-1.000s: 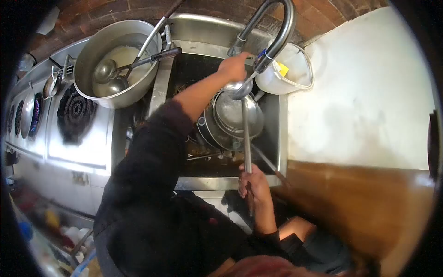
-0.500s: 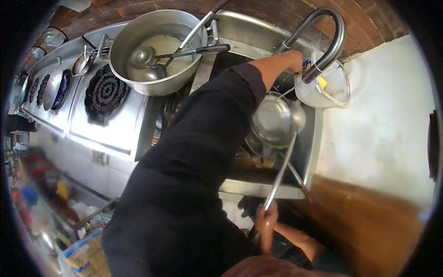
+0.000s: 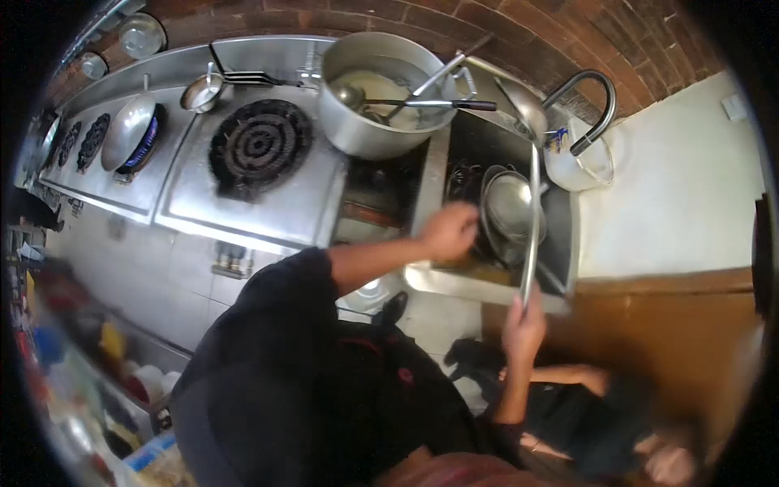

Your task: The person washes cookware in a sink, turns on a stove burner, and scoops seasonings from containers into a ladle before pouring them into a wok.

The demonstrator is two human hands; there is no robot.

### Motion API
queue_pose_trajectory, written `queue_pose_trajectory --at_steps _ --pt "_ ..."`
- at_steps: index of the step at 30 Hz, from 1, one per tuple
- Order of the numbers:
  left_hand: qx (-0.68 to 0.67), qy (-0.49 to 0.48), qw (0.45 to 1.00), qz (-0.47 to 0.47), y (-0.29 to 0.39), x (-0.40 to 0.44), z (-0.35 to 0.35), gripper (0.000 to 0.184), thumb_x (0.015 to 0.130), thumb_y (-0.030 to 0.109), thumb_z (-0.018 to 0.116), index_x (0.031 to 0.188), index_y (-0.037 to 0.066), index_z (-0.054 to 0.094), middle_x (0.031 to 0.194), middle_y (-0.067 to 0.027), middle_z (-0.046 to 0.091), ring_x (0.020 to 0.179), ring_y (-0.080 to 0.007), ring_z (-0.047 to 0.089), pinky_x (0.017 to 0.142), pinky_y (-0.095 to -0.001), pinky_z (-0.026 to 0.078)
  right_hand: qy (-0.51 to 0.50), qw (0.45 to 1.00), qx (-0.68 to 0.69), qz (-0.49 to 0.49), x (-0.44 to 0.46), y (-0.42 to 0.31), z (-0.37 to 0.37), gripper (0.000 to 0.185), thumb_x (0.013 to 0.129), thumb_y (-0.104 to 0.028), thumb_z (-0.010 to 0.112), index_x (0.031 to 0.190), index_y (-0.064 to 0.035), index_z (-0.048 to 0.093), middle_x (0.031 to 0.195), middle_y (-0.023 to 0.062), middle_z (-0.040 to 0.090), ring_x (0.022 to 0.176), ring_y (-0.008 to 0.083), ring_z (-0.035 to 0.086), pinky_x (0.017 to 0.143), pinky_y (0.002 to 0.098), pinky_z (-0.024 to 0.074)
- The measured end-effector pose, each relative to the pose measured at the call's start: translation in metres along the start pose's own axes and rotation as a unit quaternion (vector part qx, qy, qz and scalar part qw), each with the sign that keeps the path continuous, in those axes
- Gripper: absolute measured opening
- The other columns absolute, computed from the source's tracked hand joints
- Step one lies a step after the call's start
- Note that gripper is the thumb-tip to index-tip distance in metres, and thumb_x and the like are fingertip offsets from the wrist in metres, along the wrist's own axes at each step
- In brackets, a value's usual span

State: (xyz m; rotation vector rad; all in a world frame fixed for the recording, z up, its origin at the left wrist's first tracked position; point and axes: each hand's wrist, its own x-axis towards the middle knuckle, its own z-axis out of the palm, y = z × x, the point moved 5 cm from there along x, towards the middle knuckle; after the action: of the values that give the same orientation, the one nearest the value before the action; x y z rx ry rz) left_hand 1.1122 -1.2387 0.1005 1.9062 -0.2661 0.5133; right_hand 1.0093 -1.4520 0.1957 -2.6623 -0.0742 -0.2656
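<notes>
My right hand (image 3: pixel 525 325) is closed round the handle of a long metal ladle (image 3: pixel 532 235). The ladle stretches away from me across the sink, its bowl near the faucet base. My left hand (image 3: pixel 449 232) hovers over the sink's left part, blurred, and whether its fingers hold anything is unclear. Metal pans (image 3: pixel 511 203) sit in the sink (image 3: pixel 462 276), partly behind the ladle handle. A white bucket (image 3: pixel 572 166) stands at the sink's back right corner, under the curved black faucet (image 3: pixel 610 101).
A large pot (image 3: pixel 357 130) with pale liquid and ladles stands left of the sink. Further left are a black burner (image 3: pixel 261 146), a small pan (image 3: pixel 201 96) and a wok (image 3: pixel 130 134) over a blue flame. Another person (image 3: pixel 584 406) in dark clothes is at lower right.
My left hand has drawn back from the bucket and faucet to the sink's left side. The ladle's bowl has moved from above the pans to the back of the sink. My view has shifted.
</notes>
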Motion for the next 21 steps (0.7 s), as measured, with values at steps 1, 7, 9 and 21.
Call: queue_pose_trajectory --at_steps 1,7,9,21 --pt "0.026 -0.116 0.992 -0.031 0.005 -0.044 -0.026 0.024 0.079 0.017 0.06 0.099 0.004 0.059 0.092 -0.0164 0.06 0.086 -0.034 0.057 0.076 -0.0434 0.046 0.005 0.997 0.046 -0.063 0.007 -0.053 -0.002 0.038 0.09 -0.02 0.053 0.123 -0.0015 0.05 0.097 0.0253 0.061 0.09 0.0389 0.061 0.077 0.0419 0.0472" --pt "0.093 -0.147 0.968 -0.181 -0.065 -0.279 -0.227 0.023 0.081 0.02 0.061 0.095 0.003 0.063 0.092 -0.017 0.063 0.085 -0.0339 0.061 0.073 -0.0411 0.05 -0.288 0.906 0.29 0.107 0.076 -0.2 0.067 0.006 0.087 -0.011 0.05 0.086 -0.0052 0.051 0.063 0.0012 0.05 0.049 0.0101 0.048 0.041 0.0262 0.0419" --pt "0.158 -0.07 0.953 -0.248 -0.1 -0.358 -0.313 0.024 0.083 0.022 0.061 0.094 0.001 0.063 0.093 -0.0165 0.064 0.087 -0.0317 0.063 0.075 -0.0384 0.05 -0.305 0.897 0.303 0.099 0.104 -0.221 0.092 0.003 0.083 -0.007 0.049 0.08 -0.0058 0.049 0.063 0.002 0.051 0.05 0.0113 0.049 0.041 0.0265 0.042" --pt "0.378 -0.161 0.697 -0.588 -0.143 -0.741 -0.505 0.04 0.09 0.033 0.047 0.108 0.0 0.058 0.104 -0.0198 0.063 0.102 -0.0363 0.057 0.087 -0.0436 0.047 -0.353 0.918 0.16 0.09 0.139 -0.293 0.147 0.015 0.082 -0.008 0.052 0.068 -0.0038 0.05 0.056 0.0059 0.053 0.043 0.0154 0.049 0.039 0.0309 0.0423"
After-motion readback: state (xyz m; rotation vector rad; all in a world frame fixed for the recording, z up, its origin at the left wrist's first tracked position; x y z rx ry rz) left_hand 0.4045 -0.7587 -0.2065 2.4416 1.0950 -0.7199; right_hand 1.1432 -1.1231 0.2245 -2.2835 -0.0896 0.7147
